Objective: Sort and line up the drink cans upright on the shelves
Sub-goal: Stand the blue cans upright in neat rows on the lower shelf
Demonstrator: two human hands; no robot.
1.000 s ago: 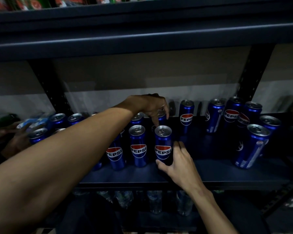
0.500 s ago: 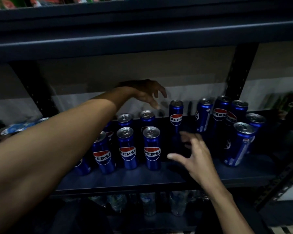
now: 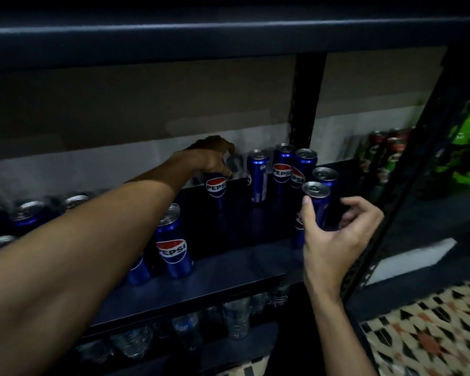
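Note:
Blue Pepsi cans stand upright on the dark shelf (image 3: 228, 270). My left hand (image 3: 212, 158) reaches to the back and grips the top of one Pepsi can (image 3: 216, 189). My right hand (image 3: 334, 234) is cupped around the front right can (image 3: 315, 198): the thumb touches its left side and the fingers curl apart from it on the right. Three more cans (image 3: 258, 176) cluster behind that one by the upright post. A front can (image 3: 174, 245) stands beside my left forearm, with several others (image 3: 27, 213) further left, partly hidden.
A black upright post (image 3: 307, 104) rises behind the right cluster. Dark red and green cans (image 3: 383, 153) fill the neighbouring shelf bay on the right. Clear plastic bottles (image 3: 236, 316) stand on the shelf below. An upper shelf edge (image 3: 228, 25) hangs overhead. Patterned floor tiles (image 3: 432, 329) show bottom right.
The view has swung right. My left hand dropped from above the cans onto the back Pepsi can. My right hand moved right and up to the front right can.

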